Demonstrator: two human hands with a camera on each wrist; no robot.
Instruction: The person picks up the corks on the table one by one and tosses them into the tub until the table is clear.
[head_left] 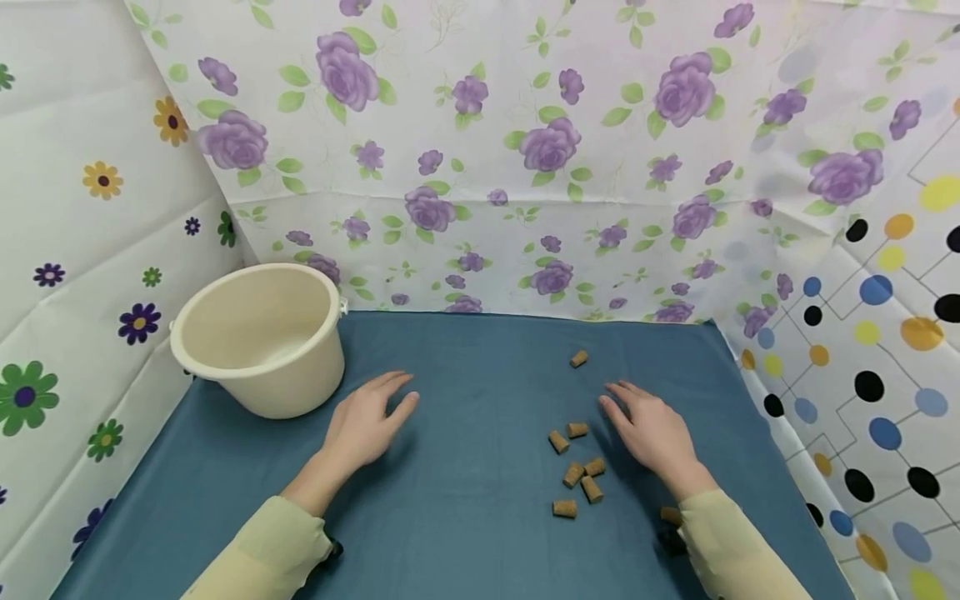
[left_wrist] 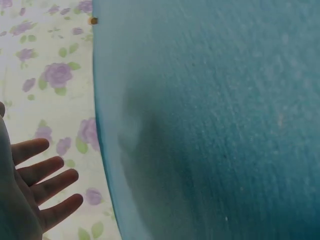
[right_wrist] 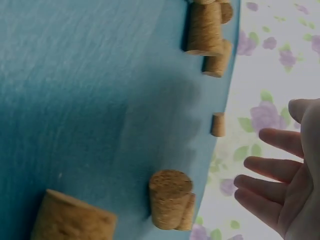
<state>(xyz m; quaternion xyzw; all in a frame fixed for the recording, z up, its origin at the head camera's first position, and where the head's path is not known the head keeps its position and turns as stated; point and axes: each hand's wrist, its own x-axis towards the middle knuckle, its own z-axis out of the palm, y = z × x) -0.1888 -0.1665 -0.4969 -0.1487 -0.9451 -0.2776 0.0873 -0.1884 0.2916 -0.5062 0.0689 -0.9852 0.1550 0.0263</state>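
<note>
Several brown corks (head_left: 592,489) lie scattered on the blue cloth, most of them just left of my right hand (head_left: 654,432). One cork (head_left: 578,358) sits apart, farther back. Another cork (head_left: 671,516) is partly hidden by the right sleeve. In the right wrist view a large near cork (right_wrist: 75,217) shows at the bottom edge. My right hand hovers over the cloth with its fingers spread and holds nothing. On the other side my left hand (head_left: 366,423), also empty with fingers extended, is held in front of a cream bucket (head_left: 262,375).
The bucket stands upright at the back left of the blue cloth (head_left: 465,467); no contents show inside. A floral sheet (head_left: 495,167) hangs behind. Patterned sheets flank the left (head_left: 67,275) and the right (head_left: 900,367).
</note>
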